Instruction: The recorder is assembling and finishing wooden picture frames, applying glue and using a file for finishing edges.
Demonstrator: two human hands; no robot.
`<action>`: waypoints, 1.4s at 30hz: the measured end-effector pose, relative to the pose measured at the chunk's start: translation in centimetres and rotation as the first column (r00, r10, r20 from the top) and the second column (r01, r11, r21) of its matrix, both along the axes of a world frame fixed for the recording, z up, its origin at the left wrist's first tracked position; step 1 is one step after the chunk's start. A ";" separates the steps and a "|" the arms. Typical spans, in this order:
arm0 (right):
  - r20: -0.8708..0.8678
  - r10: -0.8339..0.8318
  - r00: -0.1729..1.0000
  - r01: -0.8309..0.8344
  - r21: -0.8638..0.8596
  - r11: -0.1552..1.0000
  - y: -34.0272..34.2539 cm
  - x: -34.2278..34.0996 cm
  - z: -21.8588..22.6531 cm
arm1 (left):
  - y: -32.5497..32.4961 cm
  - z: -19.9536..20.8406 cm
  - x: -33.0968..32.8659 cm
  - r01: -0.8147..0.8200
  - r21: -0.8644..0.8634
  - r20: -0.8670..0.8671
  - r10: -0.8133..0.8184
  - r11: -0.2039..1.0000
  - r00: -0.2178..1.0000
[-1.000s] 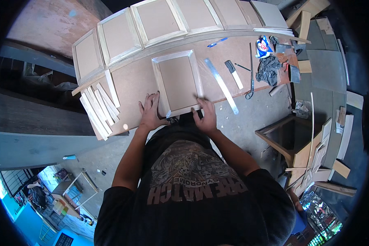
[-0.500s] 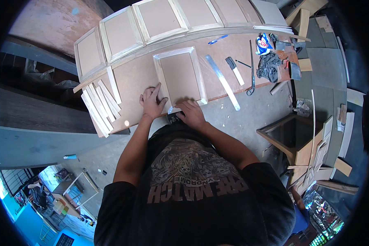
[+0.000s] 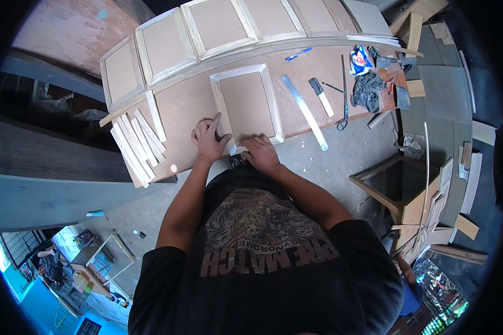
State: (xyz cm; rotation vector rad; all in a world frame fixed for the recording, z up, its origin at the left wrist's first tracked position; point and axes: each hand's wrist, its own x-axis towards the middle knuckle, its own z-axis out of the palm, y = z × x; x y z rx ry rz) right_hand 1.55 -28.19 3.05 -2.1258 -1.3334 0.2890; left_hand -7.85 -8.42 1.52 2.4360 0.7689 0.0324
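Note:
A small wooden frame (image 3: 271,103) with pale mitred rails and a brown panel lies on the near part of the workbench. My left hand (image 3: 210,142) rests against its left rail, index finger stretched along the wood and thumb spread toward the near-left corner. My right hand (image 3: 262,154) bends over the near rail, its fingers close together and gripping that edge; the hand hides much of the rail. Just below that corner, beside the right hand, is a small black object (image 3: 237,161) with light marks, its kind unclear.
Several framed panels (image 3: 218,25) line the workbench's far side. Loose wood strips (image 3: 131,146) lie left. Right of the frame are a metal ruler (image 3: 304,111), a black-and-white marker-like tool (image 3: 321,96), a blue pen (image 3: 298,54) and crumpled dark plastic (image 3: 368,92). A wooden box frame (image 3: 394,181) stands right.
My right hand has shifted very slightly at the near rail. The left hand and the frame hold almost the same place.

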 end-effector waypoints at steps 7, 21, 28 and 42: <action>-0.031 0.017 0.999 -0.018 -0.034 0.999 0.0 0.2 0.2 | 0.0 0.2 0.1 -0.002 -0.020 -0.005 0.002 1.000 1.000; -0.002 0.020 1.000 -0.020 -0.061 0.998 0.1 0.0 0.5 | -0.1 0.4 0.1 0.001 0.031 -0.015 -0.001 1.000 1.000; -0.014 0.010 1.000 -0.011 -0.069 0.998 0.1 0.0 0.4 | 0.1 -0.5 -0.1 -0.010 -0.028 -0.005 0.010 1.000 1.000; 0.026 0.023 0.999 -0.021 -0.067 0.998 0.1 0.2 0.6 | 0.1 -0.3 0.0 0.006 -0.046 0.007 -0.006 0.999 1.000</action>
